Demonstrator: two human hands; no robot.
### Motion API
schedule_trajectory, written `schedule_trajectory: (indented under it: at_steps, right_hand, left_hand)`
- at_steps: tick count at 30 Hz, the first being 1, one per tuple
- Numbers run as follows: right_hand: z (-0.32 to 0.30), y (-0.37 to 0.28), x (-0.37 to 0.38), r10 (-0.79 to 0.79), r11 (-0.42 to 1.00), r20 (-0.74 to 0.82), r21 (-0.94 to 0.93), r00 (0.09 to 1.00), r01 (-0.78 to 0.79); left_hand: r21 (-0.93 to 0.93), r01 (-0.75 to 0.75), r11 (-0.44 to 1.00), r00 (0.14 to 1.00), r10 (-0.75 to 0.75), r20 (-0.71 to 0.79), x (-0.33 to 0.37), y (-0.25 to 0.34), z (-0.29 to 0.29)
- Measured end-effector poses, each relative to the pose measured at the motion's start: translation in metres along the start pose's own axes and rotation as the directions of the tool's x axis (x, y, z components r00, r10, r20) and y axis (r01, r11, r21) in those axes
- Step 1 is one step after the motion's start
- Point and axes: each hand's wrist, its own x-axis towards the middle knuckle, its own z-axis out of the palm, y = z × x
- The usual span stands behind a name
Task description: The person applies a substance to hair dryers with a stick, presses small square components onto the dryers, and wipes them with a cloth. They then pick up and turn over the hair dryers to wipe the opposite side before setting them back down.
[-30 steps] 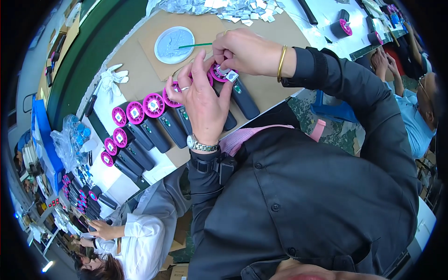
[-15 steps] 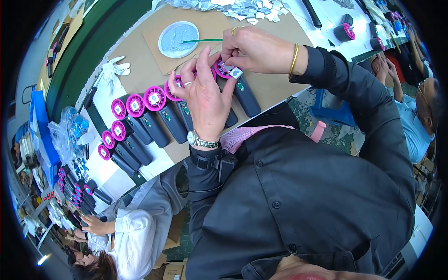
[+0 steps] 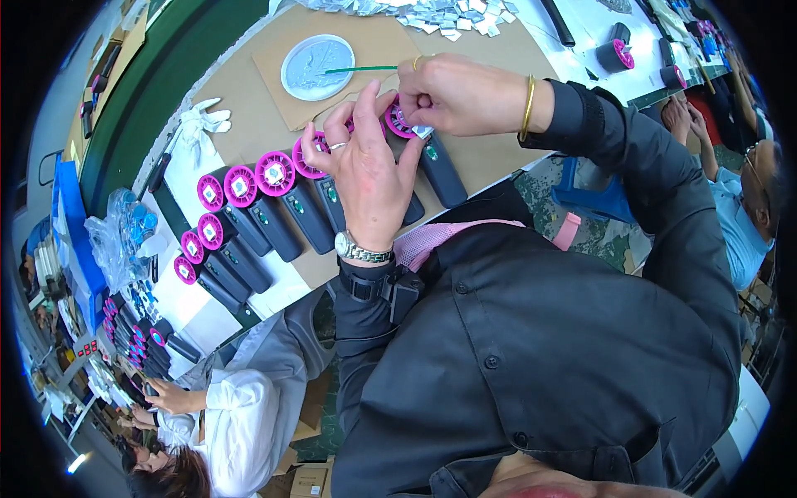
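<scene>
Fingers of the right hand (image 3: 465,93) are pinching a green stick (image 3: 361,70) against the magenta-headed black device (image 3: 419,145) — left hand (image 3: 369,170) (partly curled) steadying it; both have barely shifted, so fitting continues, left of centre.

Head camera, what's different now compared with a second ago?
Little. Both hands, left hand and right hand, remain on the same black device with the magenta ring, the right still pinching the green stick over the round dish. The row of devices hasn't moved.
</scene>
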Motion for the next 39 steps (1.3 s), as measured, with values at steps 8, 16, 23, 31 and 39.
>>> schedule_trajectory:
  at_steps: [8,16,23,31,39]
  right_hand:
    - [-0.014,0.004,0.004,-0.064,0.998,-0.138,0.006,0.988,0.065]
    - [-0.006,0.004,0.003,0.037,0.996,-0.102,0.089,0.994,-0.028]
    - [-0.002,-0.001,0.015,0.133,0.991,-0.058,0.004,0.990,-0.133]
    - [-0.011,-0.007,0.032,0.290,0.957,0.105,-0.055,0.951,-0.286]
    - [-0.017,-0.010,0.025,0.365,0.914,0.190,0.112,0.911,-0.389]
  left_hand:
    - [0.008,0.013,1.000,1.000,-0.013,-0.001,0.001,0.001,-0.001]
    - [-0.004,0.012,1.000,1.000,-0.012,-0.016,0.001,0.002,0.000]
    - [-0.018,0.012,1.000,1.000,-0.012,-0.001,0.001,0.001,0.000]
    - [-0.098,0.006,0.995,1.000,-0.009,-0.028,0.005,-0.004,0.005]
    - [-0.087,0.005,0.996,0.999,-0.008,-0.033,0.002,-0.001,0.004]
